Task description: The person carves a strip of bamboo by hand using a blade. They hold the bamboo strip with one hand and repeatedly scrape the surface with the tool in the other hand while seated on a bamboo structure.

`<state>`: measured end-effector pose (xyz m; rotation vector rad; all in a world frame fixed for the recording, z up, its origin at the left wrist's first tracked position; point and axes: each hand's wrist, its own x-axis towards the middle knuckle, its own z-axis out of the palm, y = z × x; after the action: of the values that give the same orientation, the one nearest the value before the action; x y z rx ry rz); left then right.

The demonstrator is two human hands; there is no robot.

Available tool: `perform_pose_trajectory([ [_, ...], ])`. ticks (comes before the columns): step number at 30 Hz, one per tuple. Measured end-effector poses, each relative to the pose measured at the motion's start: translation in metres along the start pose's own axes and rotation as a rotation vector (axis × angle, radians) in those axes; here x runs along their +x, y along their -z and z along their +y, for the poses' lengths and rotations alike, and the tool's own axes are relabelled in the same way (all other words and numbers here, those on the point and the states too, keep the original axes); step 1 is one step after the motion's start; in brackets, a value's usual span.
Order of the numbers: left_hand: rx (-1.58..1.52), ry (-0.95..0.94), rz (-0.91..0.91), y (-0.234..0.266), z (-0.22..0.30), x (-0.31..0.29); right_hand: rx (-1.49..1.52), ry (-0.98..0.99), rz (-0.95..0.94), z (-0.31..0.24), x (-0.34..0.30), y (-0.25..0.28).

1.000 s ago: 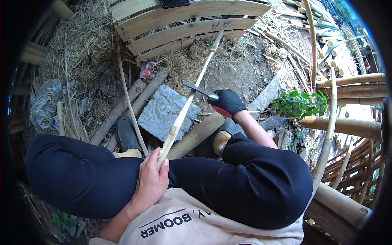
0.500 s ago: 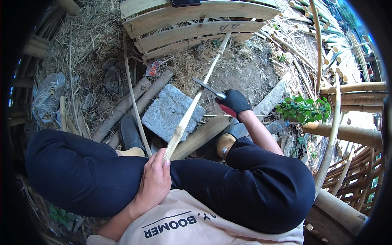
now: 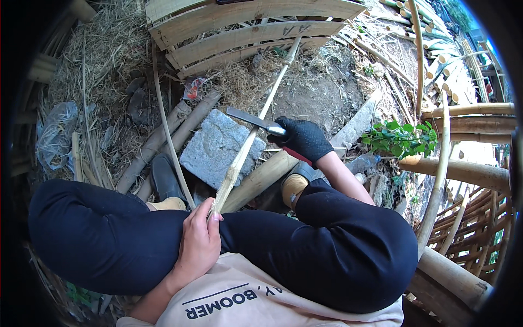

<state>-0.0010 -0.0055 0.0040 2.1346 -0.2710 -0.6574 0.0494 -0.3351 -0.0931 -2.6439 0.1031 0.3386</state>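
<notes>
A bamboo strip [image 3: 237, 163] is gripped at its near end by the bare left hand [image 3: 199, 240], which is rested against the dark trousers [image 3: 98, 234]. From that hand the strip is slanted forward and to the right; it is pale and slim, roughened and fibrous close to the fingers, smoother farther along, and marked by a knobbly joint toward the far end. Just ahead of the left hand, a short thick bamboo pole [image 3: 267, 177] and a rough grey stone block [image 3: 210, 144] are passed over by the strip. Beyond these, a knife [image 3: 248, 117] is grasped by the right hand [image 3: 302, 140], gloved in black and red, and its blade is laid across the strip to the left of that hand. To the right of the gloved hand, a leafy green plant [image 3: 400, 137] is seen beside bamboo rails. Ahead of both hands, bare earth [image 3: 321, 87] is bordered by scattered straw [image 3: 106, 54]. Farther off, the strip's far end is set before a slatted wooden crate [image 3: 245, 35], whose contents cannot be made out. Farthest, beyond the right hand, cut bamboo poles [image 3: 449, 71] are piled in daylight.
</notes>
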Motion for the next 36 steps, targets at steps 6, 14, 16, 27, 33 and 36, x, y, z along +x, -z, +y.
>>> perform_pose_trajectory([
  [6, 0.132, -0.071, 0.018, -0.002, -0.003, 0.001, -0.068, -0.138, -0.036, 0.03, 0.027, -0.01],
  [14, 0.079, -0.025, -0.013, 0.004, 0.005, 0.0, 0.077, -0.247, -0.075, 0.052, 0.042, 0.019],
  [16, 0.088, -0.041, -0.007, 0.001, -0.001, 0.0, 0.125, -0.22, -0.197, 0.026, 0.027, 0.024],
  [27, 0.204, -0.034, -0.024, 0.002, 0.007, 0.0, 0.019, -0.193, -0.141, 0.052, 0.047, -0.016],
  [33, 0.126, -0.06, -0.041, 0.004, 0.005, -0.006, -0.011, -0.345, -0.01, 0.127, 0.058, -0.007],
  [36, 0.13, -0.123, 0.031, 0.003, -0.001, -0.008, 0.019, -0.371, -0.037, 0.065, 0.046, 0.013],
])
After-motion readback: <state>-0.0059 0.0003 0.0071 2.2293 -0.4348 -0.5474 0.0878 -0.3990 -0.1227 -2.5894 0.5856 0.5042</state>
